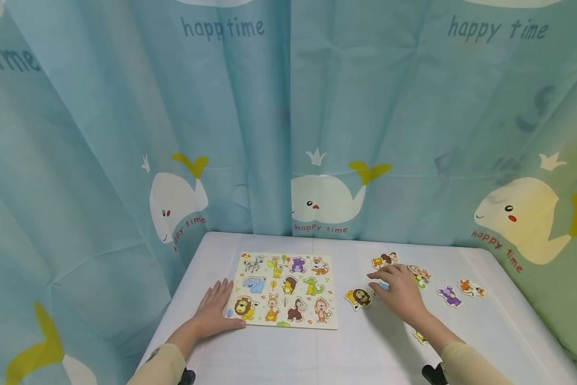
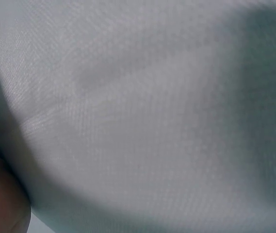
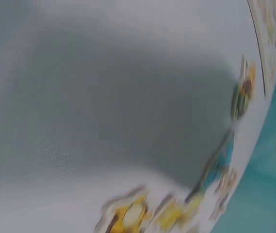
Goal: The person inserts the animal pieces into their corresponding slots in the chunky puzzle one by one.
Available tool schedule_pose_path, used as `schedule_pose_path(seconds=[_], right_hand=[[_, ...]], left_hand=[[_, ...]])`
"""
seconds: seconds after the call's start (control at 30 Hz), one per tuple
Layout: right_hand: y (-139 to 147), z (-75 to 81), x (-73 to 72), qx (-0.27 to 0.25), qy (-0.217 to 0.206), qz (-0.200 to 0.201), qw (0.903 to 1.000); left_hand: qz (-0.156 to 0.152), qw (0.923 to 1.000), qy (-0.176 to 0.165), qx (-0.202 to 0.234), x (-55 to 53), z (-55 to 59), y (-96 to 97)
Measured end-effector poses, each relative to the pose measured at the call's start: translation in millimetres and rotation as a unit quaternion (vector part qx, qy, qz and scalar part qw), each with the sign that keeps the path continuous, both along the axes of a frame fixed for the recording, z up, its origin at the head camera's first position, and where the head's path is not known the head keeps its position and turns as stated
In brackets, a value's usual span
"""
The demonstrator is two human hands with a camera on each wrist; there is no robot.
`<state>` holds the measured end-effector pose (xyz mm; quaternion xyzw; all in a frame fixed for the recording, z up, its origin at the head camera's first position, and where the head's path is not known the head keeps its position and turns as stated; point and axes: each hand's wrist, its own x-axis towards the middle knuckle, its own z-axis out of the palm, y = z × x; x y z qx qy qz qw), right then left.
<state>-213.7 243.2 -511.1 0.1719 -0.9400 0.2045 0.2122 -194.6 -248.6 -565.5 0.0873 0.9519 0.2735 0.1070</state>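
A white wooden puzzle board (image 1: 334,315) printed with animals lies on the table. My left hand (image 1: 214,310) rests at its lower left corner, fingers straight along the left side and thumb at the near edge. In the left wrist view only a blurred part of that hand (image 2: 4,199) shows. My right hand (image 1: 401,293) hovers over the loose pieces with its fingers loosely bent. Just under its fingertips is a blue animal piece (image 1: 381,287), partly hidden; in the right wrist view this blue piece (image 3: 220,162) lies on the cloth. The lion piece (image 1: 358,298) is left of the hand.
Around the right hand lie a brown gorilla piece (image 1: 388,259), a monkey piece (image 1: 419,271), a purple piece (image 1: 449,296), a tiger piece (image 1: 471,288) and a yellow piece (image 1: 420,337). A blue whale-print curtain (image 1: 249,133) hangs behind the white table (image 1: 288,355).
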Motion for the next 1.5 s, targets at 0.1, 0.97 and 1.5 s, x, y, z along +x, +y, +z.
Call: schedule_pose_path(seconds=[0.1, 0.97, 1.5], right_hand=[[20, 4.9, 3.0, -0.014, -0.007, -0.024, 0.9996], [88, -21.4, 28.0, 0.011, -0.130, -0.129, 0.9830], [97, -40.1, 33.6, 0.016, -0.144, -0.144, 0.9789]], left_hand=[[-0.001, 1.0000, -0.008, 0.001, 0.9, 5.1, 1.2], [-0.001, 0.9998, 0.017, 0.007, -2.3, -9.5, -1.9], [-0.008, 0.9997, -0.014, -0.021, 1.6, 10.4, 2.0]])
